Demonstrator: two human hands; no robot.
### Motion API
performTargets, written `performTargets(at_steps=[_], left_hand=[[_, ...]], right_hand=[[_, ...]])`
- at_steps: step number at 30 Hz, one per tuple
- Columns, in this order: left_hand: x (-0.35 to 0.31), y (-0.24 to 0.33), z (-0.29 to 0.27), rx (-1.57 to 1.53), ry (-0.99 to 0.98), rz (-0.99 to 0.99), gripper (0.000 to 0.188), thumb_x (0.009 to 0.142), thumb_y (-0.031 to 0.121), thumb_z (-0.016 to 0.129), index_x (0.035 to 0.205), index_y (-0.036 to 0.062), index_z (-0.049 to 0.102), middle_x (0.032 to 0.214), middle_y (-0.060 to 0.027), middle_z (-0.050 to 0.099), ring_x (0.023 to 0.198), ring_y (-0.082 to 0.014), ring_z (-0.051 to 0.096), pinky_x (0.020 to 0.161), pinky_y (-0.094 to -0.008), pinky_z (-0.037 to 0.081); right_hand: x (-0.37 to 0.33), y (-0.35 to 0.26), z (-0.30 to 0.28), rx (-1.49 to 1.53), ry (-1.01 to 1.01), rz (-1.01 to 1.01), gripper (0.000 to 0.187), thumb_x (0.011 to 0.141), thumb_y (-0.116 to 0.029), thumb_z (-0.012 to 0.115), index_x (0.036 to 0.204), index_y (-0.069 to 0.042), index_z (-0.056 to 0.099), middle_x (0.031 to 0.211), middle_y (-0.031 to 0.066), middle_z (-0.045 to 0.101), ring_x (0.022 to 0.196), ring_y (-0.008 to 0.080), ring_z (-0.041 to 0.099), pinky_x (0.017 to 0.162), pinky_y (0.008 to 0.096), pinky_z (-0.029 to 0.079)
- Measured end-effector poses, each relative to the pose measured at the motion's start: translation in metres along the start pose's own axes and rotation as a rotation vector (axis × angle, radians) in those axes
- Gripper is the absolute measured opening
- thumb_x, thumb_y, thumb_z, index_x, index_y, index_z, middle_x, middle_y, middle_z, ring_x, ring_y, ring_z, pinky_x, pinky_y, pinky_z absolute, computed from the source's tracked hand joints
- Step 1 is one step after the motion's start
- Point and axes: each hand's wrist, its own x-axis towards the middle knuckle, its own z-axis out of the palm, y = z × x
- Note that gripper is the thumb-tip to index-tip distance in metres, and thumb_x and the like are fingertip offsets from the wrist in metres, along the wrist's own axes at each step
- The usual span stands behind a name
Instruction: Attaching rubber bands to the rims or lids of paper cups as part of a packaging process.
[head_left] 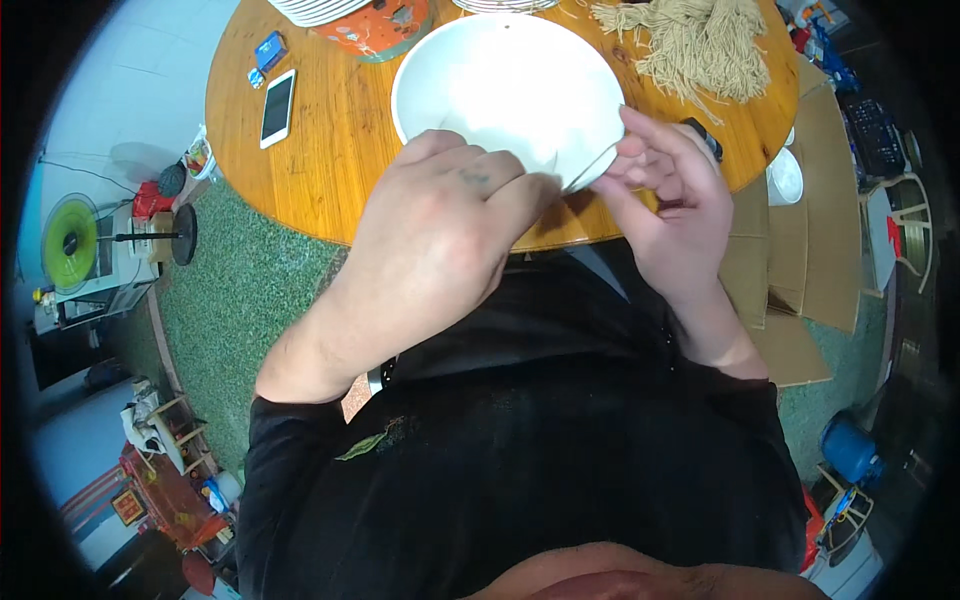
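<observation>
A large white round piece, shaped like a shallow bowl (pixel 500 85), stands at the near edge of the wooden table, its pale inside facing up. My left hand (pixel 440 220) reaches across its near left side, fingers curled and closed at the near rim. From the right, my right hand (pixel 675 185) pinches the rim at its near right side, thumb below and forefinger above. Between the two hands a thin edge or strip shows along the rim; I cannot make out what it is. The left fingertips are mostly hidden behind the hand.
On the round table (pixel 320 170) lie a white phone (pixel 278 108), a small blue box (pixel 269 50), an orange tub (pixel 385 28), stacked white rings (pixel 315 8) and a bundle of beige cord (pixel 705 45). A dark object (pixel 700 138) lies beyond my right hand. Cardboard (pixel 825 210) stands right of the table.
</observation>
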Motion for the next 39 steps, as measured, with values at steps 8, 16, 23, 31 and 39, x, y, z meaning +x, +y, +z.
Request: performTargets(at_steps=[8,16,23,31,39], left_hand=[[-0.037,-0.021,-0.008,-0.027,0.032,0.014,0.020,0.083,0.023,0.080,0.088,0.0066,0.070,0.084,-0.0065,0.068,0.082,-0.0263,0.067,0.087,-0.0405,0.047],[-0.052,-0.043,-0.012,0.076,0.126,-0.100,0.029,0.080,-0.002,0.075,0.104,0.0130,0.080,0.087,-0.0015,0.071,0.091,-0.0195,0.069,0.096,-0.0390,0.043],[-0.075,-0.072,-0.039,-0.006,0.055,-0.121,0.005,0.092,0.007,0.067,0.092,0.0069,0.072,0.095,-0.0063,0.073,0.112,-0.0259,0.069,0.116,-0.0497,0.033],[-0.082,-0.086,-0.022,-0.063,0.262,-0.212,0.013,0.102,0.015,0.059,0.095,0.0076,0.068,0.095,-0.0046,0.075,0.112,-0.0243,0.070,0.113,-0.0481,0.039],[-0.096,-0.092,-0.009,0.061,0.620,0.009,0.050,0.095,0.053,0.068,0.111,0.0056,0.066,0.126,-0.0190,0.066,0.127,-0.0370,0.059,0.105,-0.0477,0.045]], right_hand=[[0.021,0.014,-0.002,-0.443,-0.072,-0.544,0.016,0.083,-0.003,0.080,0.099,-0.001,0.074,0.086,0.0074,0.069,0.074,0.0182,0.064,0.066,0.0281,0.052],[-0.035,0.047,0.009,0.019,-0.453,0.245,0.035,0.083,-0.002,0.081,0.115,-0.002,0.067,0.078,0.0015,0.065,0.062,0.0076,0.057,0.061,0.0228,0.046],[-0.037,0.027,-0.001,-0.148,-0.590,0.083,0.033,0.080,-0.001,0.083,0.110,0.000,0.070,0.102,0.0097,0.069,0.066,0.0115,0.061,0.061,0.0252,0.049],[-0.040,0.029,0.055,-0.434,-0.533,-0.037,0.044,0.084,-0.013,0.082,0.124,-0.006,0.065,0.116,0.0120,0.068,0.078,0.0253,0.071,0.069,0.0349,0.058],[-0.031,0.025,0.066,-0.548,-0.657,-0.101,0.013,0.088,-0.016,0.077,0.092,-0.004,0.074,0.095,0.0097,0.070,0.080,0.0302,0.070,0.071,0.0380,0.056]])
